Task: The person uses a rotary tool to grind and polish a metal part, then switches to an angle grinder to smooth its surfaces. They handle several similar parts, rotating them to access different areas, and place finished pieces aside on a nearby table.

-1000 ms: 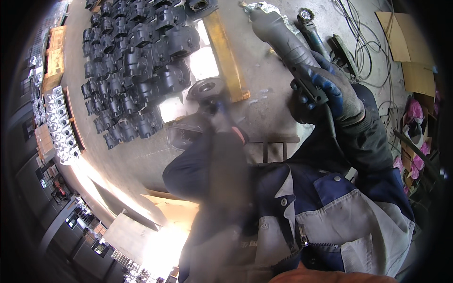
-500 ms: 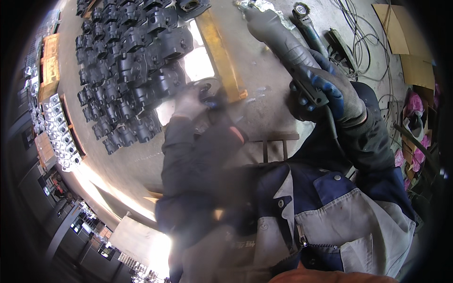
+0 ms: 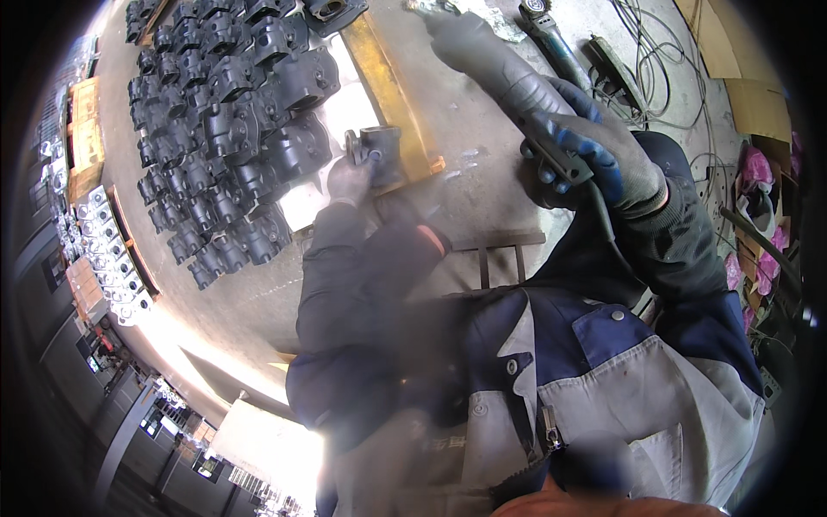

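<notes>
My left hand [image 3: 348, 183], in a grey work glove, grips a dark cast-metal part [image 3: 380, 155] with a round opening at its top. This casting is over the corner of the white sheet [image 3: 351, 110], beside the yellow beam [image 3: 394, 96]; whether it rests there I cannot tell. In my right hand [image 3: 603, 157], gloved in grey and blue, is a grey corded power tool [image 3: 508, 79], tilted up to the far left. The tool's far end is blurred, and its cord [image 3: 600, 211] hangs by my right forearm.
Rows of dark castings [image 3: 228, 129] stand left of the white sheet. A second power tool [image 3: 558, 50], a black tool [image 3: 616, 73] and loose cables [image 3: 668, 60] lie on the floor at the far right. A dark metal frame [image 3: 501, 250] stands near my body. Cardboard [image 3: 758, 108] is at the right.
My left hand and the casting were blurred by motion and now show sharply, with the casting more upright at the yellow beam. My right hand keeps hold of the power tool.
</notes>
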